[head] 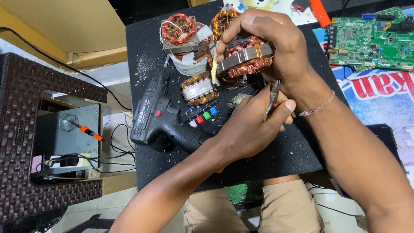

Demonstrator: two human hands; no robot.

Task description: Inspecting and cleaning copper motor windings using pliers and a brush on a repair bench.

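Stator (246, 58) of a small motor — a stack of grey steel plates wound with copper wire — held above the black table (293, 151) in the right hand (271, 41). The grip of that hand is closed over the top of the stator, fingers curled down its far side and thumb on the near side, so the windings show below the knuckles. The left hand (250, 125) sits just beneath and in front of it, grip pressed together around the handles of a pair of small pliers (273, 96); the tool rises toward the underside of the stator, though whether its tip touches the wire cannot be told.

On the table, left of the hands, lies a black cordless drill (161, 118) on its side. Beyond it stand three more wound stators: one (179, 32) stacked on a pale wrapped coil, one (198, 88) near the drill, one (222, 19) partly hidden behind the right hand. A row of small coloured caps (203, 116) — white, red, green, blue — lies between drill and left hand, amid metal filings.

A green circuit board (373, 39) rests at upper right. At left, a dark woven stand (21, 138) holds an orange-handled screwdriver (88, 130) and cables.
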